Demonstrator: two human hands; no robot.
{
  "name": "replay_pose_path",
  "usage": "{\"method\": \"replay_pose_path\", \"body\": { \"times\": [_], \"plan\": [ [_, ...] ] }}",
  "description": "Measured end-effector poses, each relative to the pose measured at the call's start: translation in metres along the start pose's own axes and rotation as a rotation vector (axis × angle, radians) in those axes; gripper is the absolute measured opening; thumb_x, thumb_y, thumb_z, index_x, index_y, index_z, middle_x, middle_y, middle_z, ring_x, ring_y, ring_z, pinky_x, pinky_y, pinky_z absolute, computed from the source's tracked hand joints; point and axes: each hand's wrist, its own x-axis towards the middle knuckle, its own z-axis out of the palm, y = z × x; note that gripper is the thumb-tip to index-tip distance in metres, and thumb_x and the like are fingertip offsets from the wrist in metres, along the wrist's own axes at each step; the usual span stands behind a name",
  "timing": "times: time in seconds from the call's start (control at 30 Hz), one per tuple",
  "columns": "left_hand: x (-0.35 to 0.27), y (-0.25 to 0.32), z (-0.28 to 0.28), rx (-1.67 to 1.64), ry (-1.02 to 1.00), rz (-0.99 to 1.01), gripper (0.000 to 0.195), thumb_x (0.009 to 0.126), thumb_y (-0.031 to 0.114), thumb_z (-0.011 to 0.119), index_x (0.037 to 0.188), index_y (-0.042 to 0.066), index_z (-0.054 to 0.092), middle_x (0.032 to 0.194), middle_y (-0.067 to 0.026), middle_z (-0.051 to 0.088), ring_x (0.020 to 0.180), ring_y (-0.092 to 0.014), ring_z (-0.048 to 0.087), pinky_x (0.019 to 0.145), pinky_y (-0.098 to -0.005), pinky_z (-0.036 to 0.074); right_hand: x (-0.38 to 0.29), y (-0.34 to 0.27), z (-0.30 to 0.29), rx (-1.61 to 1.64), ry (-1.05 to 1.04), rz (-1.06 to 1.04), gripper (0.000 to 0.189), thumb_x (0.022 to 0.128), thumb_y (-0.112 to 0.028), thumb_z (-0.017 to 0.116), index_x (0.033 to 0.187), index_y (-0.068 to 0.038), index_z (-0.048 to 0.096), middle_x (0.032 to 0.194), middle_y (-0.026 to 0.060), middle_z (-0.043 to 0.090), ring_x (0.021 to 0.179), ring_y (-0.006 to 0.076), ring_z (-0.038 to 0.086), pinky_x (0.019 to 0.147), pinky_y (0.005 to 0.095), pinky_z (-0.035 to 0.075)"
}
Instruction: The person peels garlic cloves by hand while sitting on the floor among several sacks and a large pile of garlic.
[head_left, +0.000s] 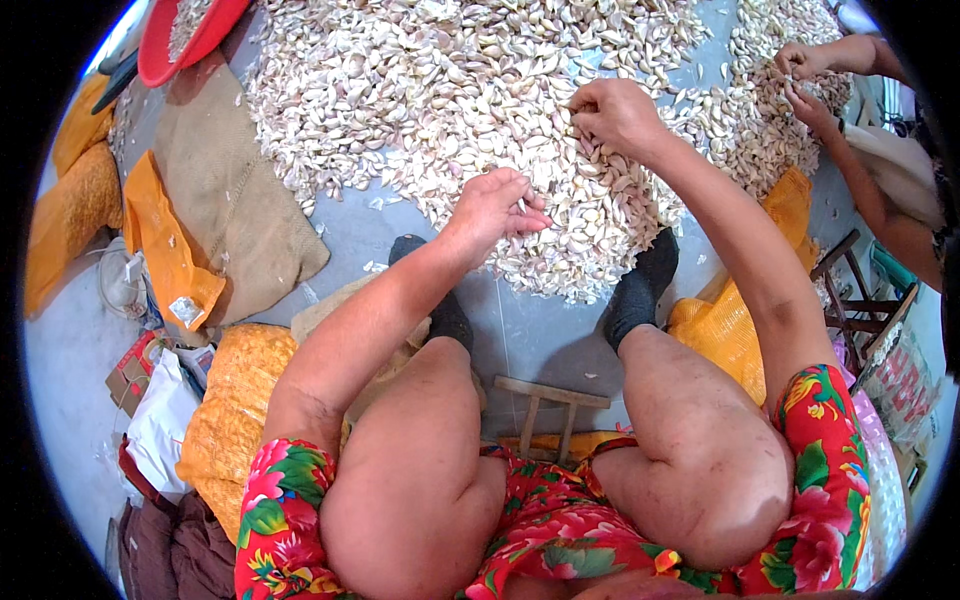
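Observation:
A broad heap of garlic cloves (450, 82) covers the floor before me. Over its near edge is my left hand (499, 206), its fingers curled and the thumb close to them. A small pale bit shows between those fingers, too small to tell whether it is a clove. Farther out and to the right, my right hand (619, 116) reaches down into the cloves with bent fingers. Its fingertips are partly hidden, so I cannot tell what they hold. Many of the cloves have whitish or purplish skins.
Another person's hands (806, 86) work over cloves at the upper right. A red basin (191, 45) stands upper left, by a burlap sack (225, 195). Orange mesh sacks (240, 405) lie beside my legs. A small wooden stool (551, 390) is between my legs; my dark-socked feet flank the heap.

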Motion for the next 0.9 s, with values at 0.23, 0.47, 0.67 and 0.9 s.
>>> {"method": "replay_pose_path", "body": {
  "times": [0.23, 0.47, 0.67, 0.9],
  "plan": [
    [0.001, 0.003, 0.002, -0.029, -0.012, -0.015, 0.023, 0.106, 0.017, 0.044, 0.098, -0.002, 0.055, 0.095, -0.0152, 0.064, 0.080, -0.026, 0.072, 0.071, -0.0338, 0.062, 0.006, 0.012, 0.016, -0.056, 0.077, -0.091, 0.019, 0.079, -0.013, 0.072, 0.095, -0.004, 0.074, 0.081, 0.0107, 0.073, 0.069, 0.0235, 0.070, 0.066, 0.0357, 0.054],
    [0.001, 0.008, 0.001, -0.059, -0.028, 0.018, 0.022, 0.106, 0.018, 0.045, 0.099, 0.000, 0.056, 0.095, -0.0139, 0.064, 0.080, -0.024, 0.072, 0.069, -0.0318, 0.061, -0.007, 0.021, 0.005, 0.740, -0.218, 0.130, 0.011, 0.093, -0.008, 0.066, 0.101, -0.001, 0.068, 0.078, 0.0009, 0.067, 0.067, 0.0078, 0.062, 0.059, 0.0243, 0.049],
    [0.001, 0.012, 0.008, -0.059, -0.045, 0.029, 0.020, 0.105, 0.017, 0.045, 0.101, 0.001, 0.056, 0.096, -0.0139, 0.064, 0.080, -0.024, 0.072, 0.068, -0.0303, 0.060, -0.035, 0.006, 0.005, 0.884, -0.242, 0.149, 0.012, 0.091, -0.012, 0.071, 0.099, -0.003, 0.070, 0.084, -0.0009, 0.068, 0.073, 0.0068, 0.061, 0.067, 0.0235, 0.051],
    [-0.003, 0.011, 0.022, -0.226, -0.118, -0.073, 0.041, 0.108, 0.030, 0.031, 0.121, -0.004, 0.050, 0.104, -0.0167, 0.065, 0.083, -0.027, 0.070, 0.070, -0.0336, 0.060, -0.076, -0.066, 0.005, 0.218, -0.027, -0.257, 0.007, 0.083, -0.011, 0.072, 0.085, -0.005, 0.069, 0.078, 0.0069, 0.067, 0.070, 0.0217, 0.066, 0.065, 0.0333, 0.053]
  ]
}}
